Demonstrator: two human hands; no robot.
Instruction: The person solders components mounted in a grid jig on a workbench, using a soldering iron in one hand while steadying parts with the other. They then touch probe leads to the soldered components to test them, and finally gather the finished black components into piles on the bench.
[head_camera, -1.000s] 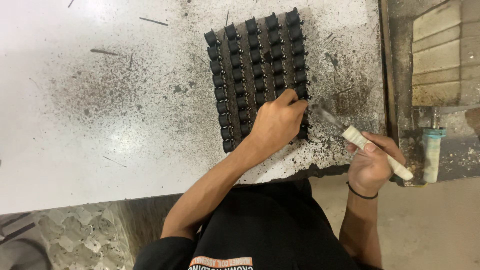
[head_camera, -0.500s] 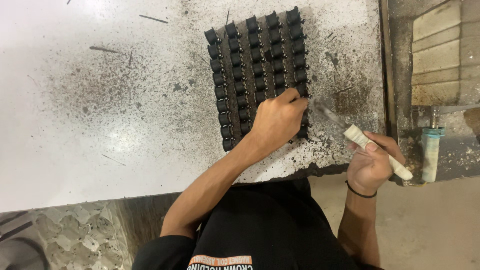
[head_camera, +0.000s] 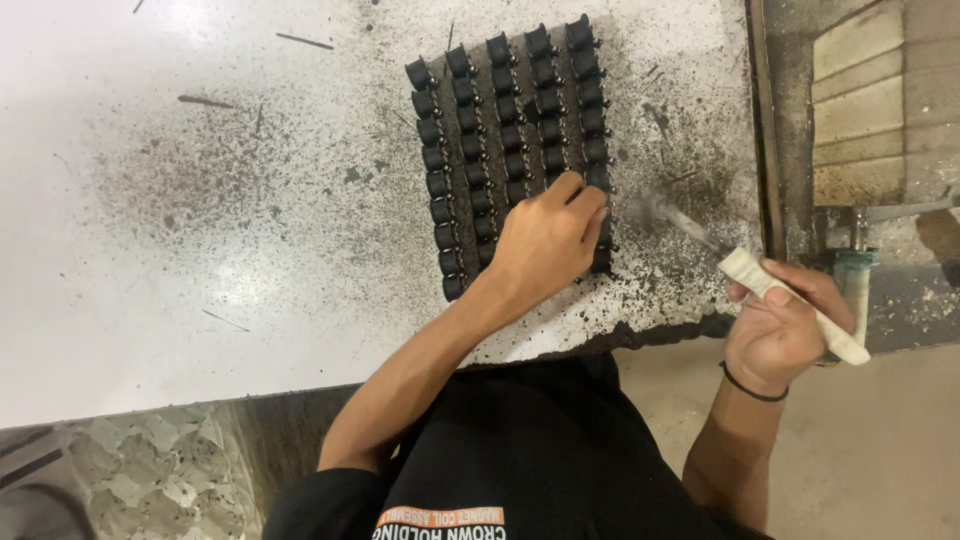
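Fingers of left hand (head_camera: 545, 240) press black parts (head_camera: 500, 110); right hand (head_camera: 780, 325) grips brush (head_camera: 790, 305).

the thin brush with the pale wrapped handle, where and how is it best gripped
Grip the thin brush with the pale wrapped handle on its thick wrapped part, from the right, as the right hand does. Its thin dark tip points left toward the black parts in rows, which the left hand rests on.
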